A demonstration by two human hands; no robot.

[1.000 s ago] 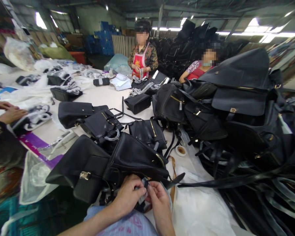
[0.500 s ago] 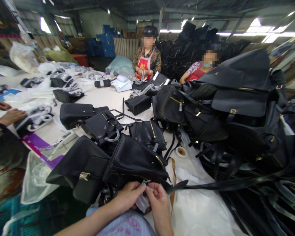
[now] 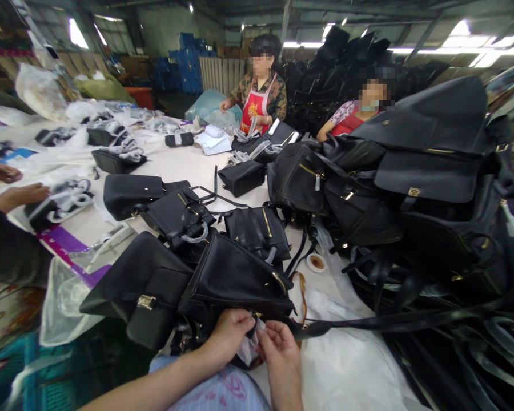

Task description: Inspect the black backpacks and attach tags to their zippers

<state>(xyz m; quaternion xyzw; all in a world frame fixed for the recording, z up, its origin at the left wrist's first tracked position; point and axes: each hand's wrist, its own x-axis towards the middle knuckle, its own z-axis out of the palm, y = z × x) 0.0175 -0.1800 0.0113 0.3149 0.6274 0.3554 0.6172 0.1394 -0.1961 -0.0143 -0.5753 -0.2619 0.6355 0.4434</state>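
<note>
My left hand [image 3: 230, 335] and my right hand [image 3: 281, 345] meet at the near side of a black leather bag [image 3: 237, 277]. Fingers of both hands pinch a small piece of translucent plastic film [image 3: 249, 347] close to the bag's gold hardware. What the film covers is mostly hidden by my fingers. A black strap [image 3: 351, 325] runs from beside my right hand toward the pile on the right. To the left, a black flap bag [image 3: 154, 288] with a gold clasp leans against the bag I work at.
A large heap of black bags [image 3: 428, 177] rises on the right. Several smaller bags lie mid-table, near a small cup of brown liquid [image 3: 316, 262]. White plastic sheeting [image 3: 351, 365] lies to my right. A co-worker's hands [image 3: 19, 194] are at left; two people sit across.
My right fingers have spread slightly and shifted a little away from the left hand, the film still pinched. Across the table, the person in the apron has moved one hand out sideways.
</note>
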